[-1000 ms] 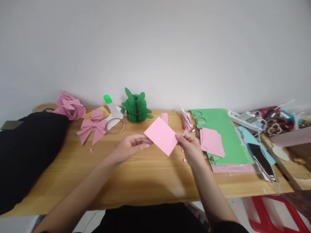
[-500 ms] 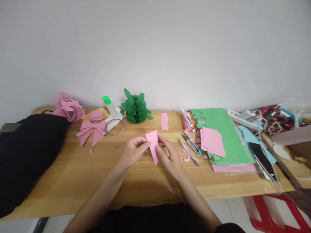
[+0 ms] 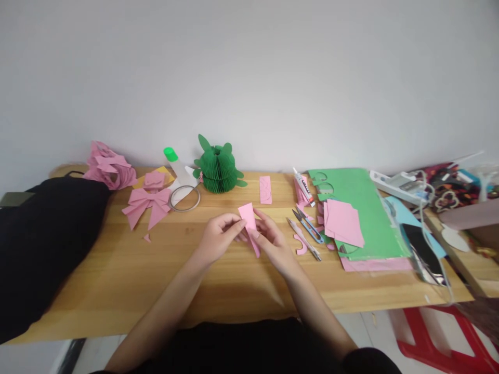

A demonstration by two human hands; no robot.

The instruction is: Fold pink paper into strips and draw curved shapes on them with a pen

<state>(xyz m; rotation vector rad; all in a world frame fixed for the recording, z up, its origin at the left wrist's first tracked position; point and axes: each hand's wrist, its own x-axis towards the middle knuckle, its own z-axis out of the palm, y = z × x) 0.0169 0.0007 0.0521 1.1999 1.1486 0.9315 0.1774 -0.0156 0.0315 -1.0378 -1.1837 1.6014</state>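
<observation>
Left hand pinches pink paper over counter; right hand, loosely curled, thumb on paper, holds it too; snips lie nearby.

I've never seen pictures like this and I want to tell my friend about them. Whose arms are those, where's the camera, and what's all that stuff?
There's no robot here, just a person's two bare hands. The camera is worn on the person's head and looks forward and down, so you see roughly what they see. The left hand and right hand hold a small pink paper between thumbs and fingers, above a wooden table. Toward the left lies a pink bow. By the wall stands a ribbed green ball with leaf-like flaps. On the right are little blue-handled snips, plus pink sheets lying on a green sheet.
</observation>
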